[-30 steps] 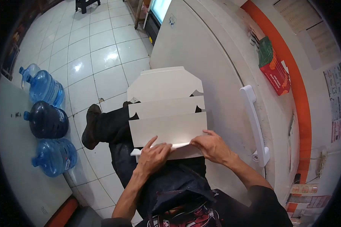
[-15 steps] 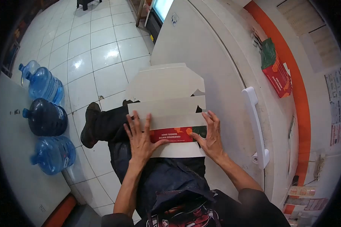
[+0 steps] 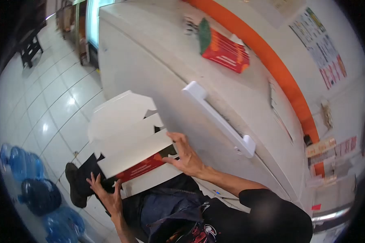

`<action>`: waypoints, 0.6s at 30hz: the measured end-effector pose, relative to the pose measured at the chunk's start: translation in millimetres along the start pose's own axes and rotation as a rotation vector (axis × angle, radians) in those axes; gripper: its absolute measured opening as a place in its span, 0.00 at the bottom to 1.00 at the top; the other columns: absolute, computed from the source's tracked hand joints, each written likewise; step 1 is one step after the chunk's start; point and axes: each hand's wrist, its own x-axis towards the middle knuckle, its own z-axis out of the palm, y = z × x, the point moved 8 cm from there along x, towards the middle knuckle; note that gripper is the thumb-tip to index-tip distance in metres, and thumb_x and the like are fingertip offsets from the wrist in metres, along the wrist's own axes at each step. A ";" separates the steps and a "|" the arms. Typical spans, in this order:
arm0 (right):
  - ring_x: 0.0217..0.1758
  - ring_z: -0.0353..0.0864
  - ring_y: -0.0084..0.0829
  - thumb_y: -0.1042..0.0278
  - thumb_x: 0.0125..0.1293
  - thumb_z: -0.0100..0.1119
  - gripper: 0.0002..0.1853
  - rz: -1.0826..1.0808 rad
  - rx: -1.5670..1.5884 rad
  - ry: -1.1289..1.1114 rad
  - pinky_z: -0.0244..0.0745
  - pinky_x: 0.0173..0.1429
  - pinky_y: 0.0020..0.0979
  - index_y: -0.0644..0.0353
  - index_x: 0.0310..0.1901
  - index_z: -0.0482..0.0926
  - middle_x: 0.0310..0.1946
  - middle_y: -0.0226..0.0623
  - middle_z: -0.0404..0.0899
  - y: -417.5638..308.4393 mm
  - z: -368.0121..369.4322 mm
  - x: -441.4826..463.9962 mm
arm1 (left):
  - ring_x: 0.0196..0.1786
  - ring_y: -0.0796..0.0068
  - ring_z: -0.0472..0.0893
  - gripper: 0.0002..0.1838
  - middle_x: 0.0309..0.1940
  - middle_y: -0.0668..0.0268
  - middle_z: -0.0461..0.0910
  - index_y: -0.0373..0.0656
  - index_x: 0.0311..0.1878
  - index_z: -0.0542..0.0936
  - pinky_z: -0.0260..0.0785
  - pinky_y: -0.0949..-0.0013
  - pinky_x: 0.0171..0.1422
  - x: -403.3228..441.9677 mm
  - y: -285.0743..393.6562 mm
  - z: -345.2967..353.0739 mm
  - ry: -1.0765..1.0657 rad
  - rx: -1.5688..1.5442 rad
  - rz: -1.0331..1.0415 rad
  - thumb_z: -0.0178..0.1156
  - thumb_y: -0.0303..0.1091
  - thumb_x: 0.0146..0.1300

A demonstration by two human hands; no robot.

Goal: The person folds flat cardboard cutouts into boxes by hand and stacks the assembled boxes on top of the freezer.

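Note:
A partly folded cardboard box (image 3: 127, 139), white inside with a red and green printed panel (image 3: 144, 167), lies tilted across my lap. Its large flap (image 3: 121, 113) with cut corners points away from me. My right hand (image 3: 188, 160) holds the box's right end, thumb over the green part of the printed panel and fingers at the edge above. At the box's left end is my left hand (image 3: 108, 196), its fingers spread and its thumb by the end of the red panel.
Close on my right is a white chest freezer with a white handle (image 3: 221, 119). A red and green carton (image 3: 227, 48) rests on its top. Large blue water bottles (image 3: 26, 164) stand on the tiled floor at left. A dark stool (image 3: 29, 48) is farther off.
My view has turned to the right, so the box appears lower left and tilted. My left hand has shifted from the box's surface to its left end. My right hand stays at the right end.

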 end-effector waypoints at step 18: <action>0.70 0.70 0.51 0.69 0.68 0.68 0.40 -0.141 -0.002 0.167 0.64 0.81 0.53 0.55 0.78 0.57 0.65 0.46 0.64 -57.6 -93.7 -48.0 | 0.76 0.44 0.67 0.22 0.65 0.44 0.77 0.36 0.48 0.86 0.51 0.41 0.83 -20.2 30.8 -9.9 0.038 -0.247 0.188 0.76 0.46 0.61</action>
